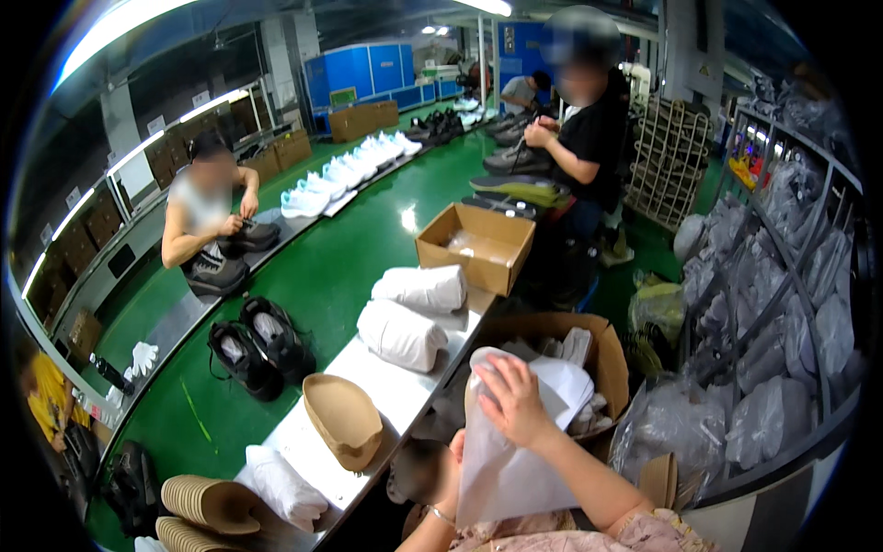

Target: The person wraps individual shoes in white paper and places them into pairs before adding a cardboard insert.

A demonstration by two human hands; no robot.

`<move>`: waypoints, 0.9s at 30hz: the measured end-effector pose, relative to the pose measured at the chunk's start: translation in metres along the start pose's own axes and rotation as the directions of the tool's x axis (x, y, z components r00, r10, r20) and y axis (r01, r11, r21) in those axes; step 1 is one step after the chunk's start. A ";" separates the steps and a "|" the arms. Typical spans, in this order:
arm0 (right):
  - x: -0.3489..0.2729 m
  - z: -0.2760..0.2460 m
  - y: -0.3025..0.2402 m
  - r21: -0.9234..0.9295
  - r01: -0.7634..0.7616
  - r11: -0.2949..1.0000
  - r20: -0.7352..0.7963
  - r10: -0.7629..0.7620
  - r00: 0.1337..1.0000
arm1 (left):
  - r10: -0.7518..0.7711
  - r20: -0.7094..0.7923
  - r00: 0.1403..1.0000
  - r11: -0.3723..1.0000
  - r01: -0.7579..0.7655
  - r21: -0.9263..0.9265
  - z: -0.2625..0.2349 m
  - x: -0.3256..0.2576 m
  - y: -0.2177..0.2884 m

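desk [405, 391]: wrapped bundles [409, 313], open box [475, 245] behind
belt [340, 262]: left of desk, shoe pair [258, 345] on it
carton [602, 354]: right of desk

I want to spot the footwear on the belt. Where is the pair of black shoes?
In the head view, the pair of black shoes lies left of centre on the green conveyor belt, beside the white paper bundles on the metal ledge.

The white paper sheet [515, 460] hides most of the left hand [457, 448].
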State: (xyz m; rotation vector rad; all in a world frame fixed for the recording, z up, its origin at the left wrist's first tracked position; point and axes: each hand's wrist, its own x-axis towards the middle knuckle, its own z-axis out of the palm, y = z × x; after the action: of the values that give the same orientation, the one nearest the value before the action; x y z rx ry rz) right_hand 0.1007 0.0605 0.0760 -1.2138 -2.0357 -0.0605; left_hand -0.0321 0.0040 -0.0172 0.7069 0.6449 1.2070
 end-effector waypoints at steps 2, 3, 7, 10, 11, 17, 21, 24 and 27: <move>-0.009 0.008 0.004 0.085 -0.070 0.994 0.058 0.065 0.996 | 0.036 0.037 0.999 0.999 -0.035 -0.024 -0.005 0.004 -0.010; -0.014 0.011 0.008 0.153 -0.147 0.977 0.149 0.124 0.981 | 0.003 0.040 0.999 0.998 0.000 -0.065 0.000 0.002 -0.009; -0.025 0.012 0.020 0.228 -0.236 0.945 0.222 0.186 0.957 | -0.034 0.055 0.998 0.998 0.037 -0.050 0.018 -0.007 0.000; -0.019 -0.001 0.015 0.277 -0.297 0.914 0.313 0.206 0.927 | 0.012 0.148 0.989 0.999 -0.018 0.041 0.002 -0.007 -0.008; -0.018 -0.005 0.015 0.285 -0.296 0.912 0.337 0.193 0.921 | 0.018 0.189 0.982 0.998 -0.030 0.061 -0.005 -0.006 -0.014; -0.021 -0.012 0.020 0.306 -0.368 0.878 0.393 0.235 0.889 | -0.013 0.210 0.978 0.995 -0.008 0.098 0.006 -0.012 -0.006; -0.030 -0.004 0.020 0.314 -0.462 0.829 0.313 0.369 0.875 | -0.040 0.209 0.977 0.992 0.014 0.126 0.000 -0.012 -0.019; -0.036 0.001 0.022 0.291 -0.452 0.844 0.234 0.395 0.888 | -0.084 0.204 0.975 0.987 0.054 0.152 0.004 -0.013 -0.021; -0.035 0.000 0.023 0.249 -0.521 0.816 0.272 0.457 0.847 | -0.093 0.232 0.968 0.984 0.053 0.170 0.006 -0.013 -0.021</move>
State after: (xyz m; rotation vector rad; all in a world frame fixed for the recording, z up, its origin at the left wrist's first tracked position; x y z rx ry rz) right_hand 0.1275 0.0474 0.0469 -1.5422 -1.7369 0.6411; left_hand -0.0180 -0.0134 -0.0294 0.9417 0.5665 0.9893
